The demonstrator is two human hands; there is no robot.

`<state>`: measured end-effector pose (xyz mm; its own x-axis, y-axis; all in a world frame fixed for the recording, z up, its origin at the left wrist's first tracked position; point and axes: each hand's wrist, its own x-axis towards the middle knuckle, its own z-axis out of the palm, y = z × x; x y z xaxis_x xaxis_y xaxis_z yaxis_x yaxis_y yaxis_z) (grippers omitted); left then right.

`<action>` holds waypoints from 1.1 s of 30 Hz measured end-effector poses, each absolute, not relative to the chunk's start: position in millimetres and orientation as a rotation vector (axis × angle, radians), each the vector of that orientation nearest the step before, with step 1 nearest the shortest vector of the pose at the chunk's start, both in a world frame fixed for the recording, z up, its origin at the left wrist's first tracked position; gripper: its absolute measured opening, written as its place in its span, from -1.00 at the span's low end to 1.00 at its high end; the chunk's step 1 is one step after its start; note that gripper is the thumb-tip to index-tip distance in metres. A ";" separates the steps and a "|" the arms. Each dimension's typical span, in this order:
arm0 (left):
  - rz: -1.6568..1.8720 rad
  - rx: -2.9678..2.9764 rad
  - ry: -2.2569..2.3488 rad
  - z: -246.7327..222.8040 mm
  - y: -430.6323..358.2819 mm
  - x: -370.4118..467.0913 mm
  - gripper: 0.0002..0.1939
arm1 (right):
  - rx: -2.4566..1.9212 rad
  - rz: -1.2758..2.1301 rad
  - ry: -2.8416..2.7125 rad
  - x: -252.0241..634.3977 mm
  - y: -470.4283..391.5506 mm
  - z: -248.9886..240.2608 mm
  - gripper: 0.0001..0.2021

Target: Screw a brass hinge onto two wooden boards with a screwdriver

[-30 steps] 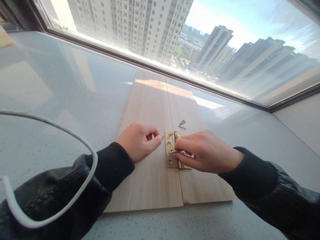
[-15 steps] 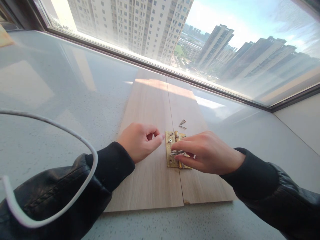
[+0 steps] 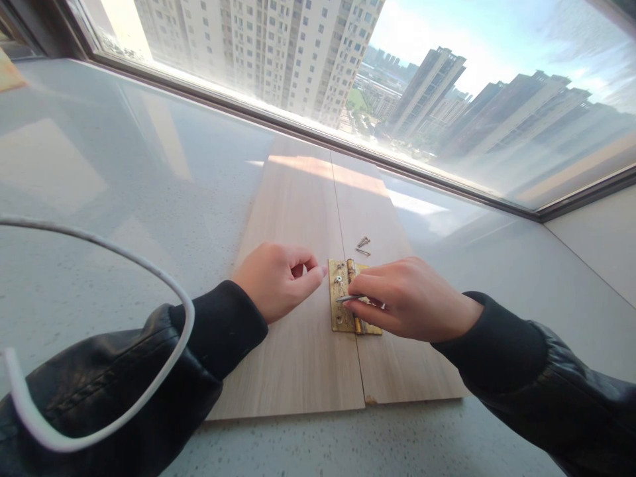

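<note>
A brass hinge point(image 3: 334, 311) lies unfolded across the seam between two pale wooden boards. One screw head point(image 3: 338, 279) shows on its left leaf, and the right leaf is mostly covered by my hand. My right hand point(image 3: 415, 299) pinches a thin, pointed silver metal rod point(image 3: 350, 298), its tip over the left leaf; the end inside the fingers is hidden. With fingers curled and thumb against forefinger, my left hand point(image 3: 281, 281) rests on the left board point(image 3: 288, 371), fingertips at the hinge's left edge. Nothing shows in it.
Several loose screws point(image 3: 364, 243) lie on the right board point(image 3: 407, 377) beyond the hinge. A white cable point(image 3: 186, 308) loops in front of my left sleeve. The boards sit on a speckled white sill point(image 3: 199, 172) below a window frame point(image 3: 238, 112).
My right hand has drawn slightly back and its fingers have closed nearer together on the metal rod, which now shows more clearly. My left hand stays in place.
</note>
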<state>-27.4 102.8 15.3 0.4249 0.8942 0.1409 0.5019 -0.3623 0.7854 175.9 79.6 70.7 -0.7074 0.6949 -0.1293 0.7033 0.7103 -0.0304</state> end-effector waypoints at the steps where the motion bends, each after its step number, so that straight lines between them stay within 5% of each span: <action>1: 0.754 2.013 1.174 15.4 102.9 -27.3 -0.71 | 1.158 -0.108 2.798 175.6 79.5 70.7 -0.76; 33: 0.749 2.022 1.170 14.5 100.7 -28.6 -0.72 | 1.193 -0.103 2.734 171.8 79.7 74.0 -0.84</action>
